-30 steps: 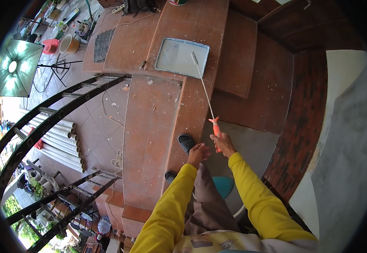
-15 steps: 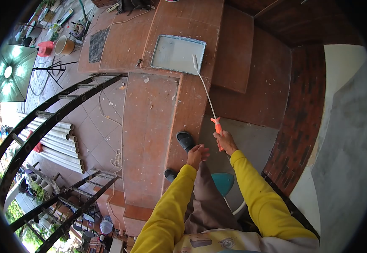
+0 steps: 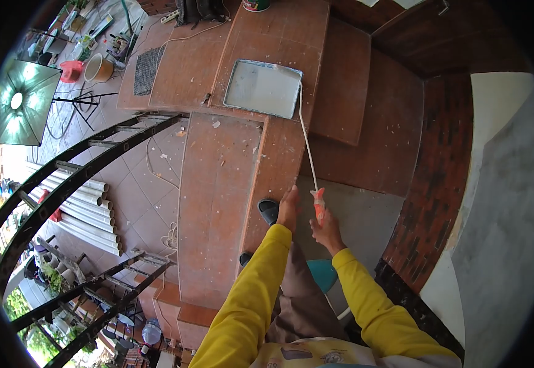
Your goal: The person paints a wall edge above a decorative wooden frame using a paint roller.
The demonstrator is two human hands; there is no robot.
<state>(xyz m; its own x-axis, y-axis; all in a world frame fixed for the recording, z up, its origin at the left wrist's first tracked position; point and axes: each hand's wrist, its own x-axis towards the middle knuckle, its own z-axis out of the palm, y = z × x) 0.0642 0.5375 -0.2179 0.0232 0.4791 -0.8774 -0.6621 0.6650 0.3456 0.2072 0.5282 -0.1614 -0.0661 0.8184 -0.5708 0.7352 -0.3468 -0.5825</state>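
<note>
My right hand (image 3: 326,229) is wrapped round the orange handle of a long paint roller (image 3: 308,142). Its thin pale rod runs away from me to the far right corner of a paint tray (image 3: 232,82), where the roller head lies at the pale liquid. Nothing shows in my left hand (image 3: 288,207), which is stretched forward beside the roller handle, apart from it, above the step edge and my dark shoe. Its fingers look extended.
The tray stands on brown tiled steps (image 3: 218,202). Dark ladders (image 3: 89,162), white pipes (image 3: 89,224) and a lit lamp (image 3: 16,101) are at left. A teal seat (image 3: 322,273) is below my hands, a brick strip (image 3: 435,165) at right, and a can (image 3: 256,5) beyond the tray.
The roller head has shifted from the tray's near right part to its far right corner. My right hand has lowered slightly toward me; my left hand has reached forward and its fingers straightened.
</note>
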